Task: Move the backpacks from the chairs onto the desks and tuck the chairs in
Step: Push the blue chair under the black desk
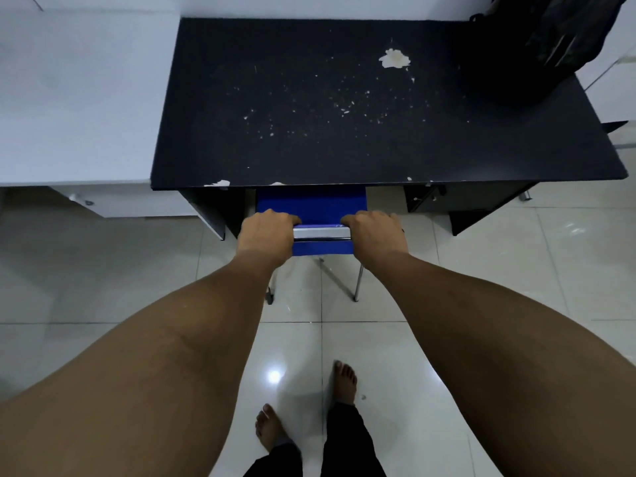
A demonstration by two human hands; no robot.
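A blue chair (311, 204) with a chrome top rail stands under the front edge of the black desk (309, 149), its seat mostly hidden beneath the desktop. My left hand (266, 232) grips the left end of the chair's backrest. My right hand (373, 232) grips the right end. A black backpack (550, 43) rests upright on the desk's far right corner.
A white desk (75, 98) adjoins the black desk on the left. The black desk's top is chipped and scratched, and a drawer unit (461, 197) hangs under its right side. Glossy white floor tiles (447, 287) lie below, with my bare feet behind the chair.
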